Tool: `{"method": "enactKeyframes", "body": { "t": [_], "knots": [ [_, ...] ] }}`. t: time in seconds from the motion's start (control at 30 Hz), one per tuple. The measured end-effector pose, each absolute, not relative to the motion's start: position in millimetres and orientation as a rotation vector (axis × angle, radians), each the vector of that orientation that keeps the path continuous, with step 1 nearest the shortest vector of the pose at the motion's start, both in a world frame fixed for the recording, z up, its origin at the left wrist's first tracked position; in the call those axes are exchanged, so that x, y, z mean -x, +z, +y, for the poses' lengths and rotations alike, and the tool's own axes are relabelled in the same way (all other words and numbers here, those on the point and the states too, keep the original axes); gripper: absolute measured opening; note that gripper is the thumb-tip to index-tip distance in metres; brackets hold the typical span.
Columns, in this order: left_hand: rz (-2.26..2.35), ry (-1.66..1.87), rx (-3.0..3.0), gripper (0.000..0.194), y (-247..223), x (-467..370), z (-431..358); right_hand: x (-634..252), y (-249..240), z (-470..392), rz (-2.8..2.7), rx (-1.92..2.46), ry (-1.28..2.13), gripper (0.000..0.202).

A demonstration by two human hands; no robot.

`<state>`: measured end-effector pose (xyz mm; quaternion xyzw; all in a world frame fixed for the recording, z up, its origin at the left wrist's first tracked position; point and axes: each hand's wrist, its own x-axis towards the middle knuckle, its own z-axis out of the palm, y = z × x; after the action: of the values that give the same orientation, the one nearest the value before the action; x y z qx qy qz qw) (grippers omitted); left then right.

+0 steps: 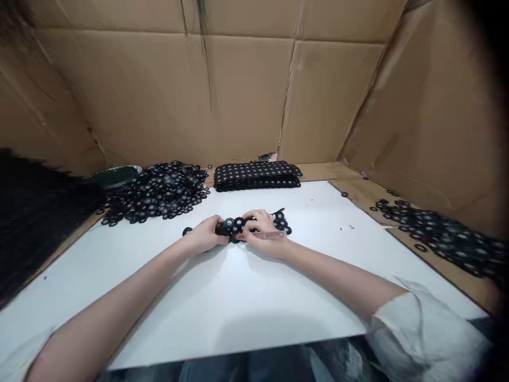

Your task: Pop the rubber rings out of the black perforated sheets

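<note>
Near the middle of the white board, my left hand (204, 235) pinches the left end of a short strip of joined black rings (282, 224). From the other side, my right hand (261, 225) is closed over the strip's middle. Across the right fingers lies a slim stick-like tool (272, 235) with a translucent reddish body; its tip is too small to make out. The strip's right end sticks out beyond the right hand. A dark ring (186, 231) shows just left of my left hand. Fingers hide part of the strip.
A heap of loose black rings (163, 191) lies at the back left, beside a dish (115, 176). Folded ring-patterned pieces (256, 175) sit at the back. More rings (445, 231) spread along the right. A dark shaggy mass (40, 212) borders the left; cardboard walls (238, 95) enclose the white board (246, 313).
</note>
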<state>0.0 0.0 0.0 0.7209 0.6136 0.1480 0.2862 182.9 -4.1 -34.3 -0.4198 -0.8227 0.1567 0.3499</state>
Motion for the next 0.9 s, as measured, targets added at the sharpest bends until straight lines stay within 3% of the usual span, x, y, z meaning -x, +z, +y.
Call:
{"method": "enactKeyframes", "body": {
  "t": [0.27,0.57,0.9],
  "knots": [
    [1.777,0.56,-1.638,0.045,-8,-7,-7,-182,-37,-7,-2.146,1.128,0.449,0.017],
    [1.919,0.682,-1.786,0.031,-14,-15,-25,-170,-40,-20,-2.147,1.159,0.277,0.011],
    [1.822,0.477,-1.762,0.036,2,-6,-14,-175,-45,-11,-2.058,1.107,0.451,0.023]
  ]
}}
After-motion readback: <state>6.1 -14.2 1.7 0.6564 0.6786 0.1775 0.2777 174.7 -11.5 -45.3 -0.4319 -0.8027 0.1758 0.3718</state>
